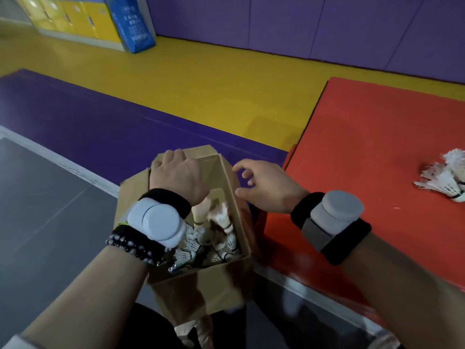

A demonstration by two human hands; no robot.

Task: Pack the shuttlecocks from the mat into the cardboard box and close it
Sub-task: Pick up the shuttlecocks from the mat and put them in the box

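Note:
An open cardboard box (201,285) sits on the floor in front of me, with several white shuttlecocks (214,245) lying inside. My left hand (176,172) grips the box's far left flap (198,152). My right hand (264,185) hovers just past the box's right wall, fingers spread and empty. A small pile of white shuttlecocks (445,177) rests on the red mat (364,147) at the far right. Both wrists carry black bands with pale round devices.
The red mat's edge runs beside the box on the right. Purple and yellow floor lies beyond, grey floor to the left. Yellow lockers (75,16) and a blue bag (133,23) stand at the far left wall. Purple padded wall at the back.

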